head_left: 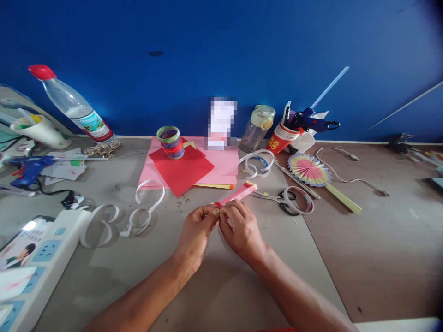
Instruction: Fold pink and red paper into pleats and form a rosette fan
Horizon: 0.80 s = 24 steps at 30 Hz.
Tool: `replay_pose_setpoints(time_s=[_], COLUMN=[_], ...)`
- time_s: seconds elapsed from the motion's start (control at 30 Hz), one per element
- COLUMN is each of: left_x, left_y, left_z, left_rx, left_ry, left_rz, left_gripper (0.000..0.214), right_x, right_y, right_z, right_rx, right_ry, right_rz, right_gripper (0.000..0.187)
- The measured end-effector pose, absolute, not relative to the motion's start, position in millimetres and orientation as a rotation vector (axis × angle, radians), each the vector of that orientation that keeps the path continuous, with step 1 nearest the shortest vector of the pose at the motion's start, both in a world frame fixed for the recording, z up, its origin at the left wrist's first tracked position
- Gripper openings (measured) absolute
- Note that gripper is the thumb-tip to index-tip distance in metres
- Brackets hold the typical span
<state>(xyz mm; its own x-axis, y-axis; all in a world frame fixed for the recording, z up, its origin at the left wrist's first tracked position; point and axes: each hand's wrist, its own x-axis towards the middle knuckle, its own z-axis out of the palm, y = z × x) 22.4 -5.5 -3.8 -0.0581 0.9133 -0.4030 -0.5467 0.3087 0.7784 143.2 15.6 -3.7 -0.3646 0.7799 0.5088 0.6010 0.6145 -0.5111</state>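
Landmark: a red sheet (pixel 182 173) lies on the bench (pixel 221 286), on top of pink paper.
Small pot: a tape-wrapped pot (pixel 170 141) stands upright on the far corner of the red sheet; its inside looks dark, and I cannot tell what it holds.
Red cup: a stack of red paper cups (pixel 282 137) leans well to the right of the red sheet, with a blue glue gun (pixel 313 122) and pens sticking out of it.
Clear jar: a lidded jar (pixel 258 127) stands between the red sheet and the red cups; it looks empty.
Water bottle: a red-capped bottle (pixel 74 108) tilts far to the left of the red sheet, with a little liquid in it.
Pink strip: the folded pink strip (pixel 237 195) is held just above the bench, near the front of the red sheet, with its far end angled up to the right.
Left hand: the left hand (pixel 195 233) has its fingers (pixel 209 214) pressed together, pinching the near end of the strip.
Right hand: the right hand (pixel 242 228) touches the left, and its fingers (pixel 228 213) pinch the same end.
Scissors: the scissors (pixel 277 199) lie flat to the right of the red sheet, just beyond the strip's tip.
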Motion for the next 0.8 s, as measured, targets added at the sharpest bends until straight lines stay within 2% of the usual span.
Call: replay_pose_setpoints(time_s=[0.63, 0.8], left_x=[21, 20], left_y=[-2, -4], left_z=[9, 10], left_rx=[0.375, 0.406], left_ry=[1.081, 1.064], left_rz=[1.259, 1.287], left_gripper=[0.014, 0.013], right_x=[144, 149], right_y=[16, 12], right_z=[-2, 8], right_rx=[-1.096, -1.145], right_ry=[-1.887, -1.767], right_rz=[0.557, 0.722], right_gripper=[0.017, 0.013])
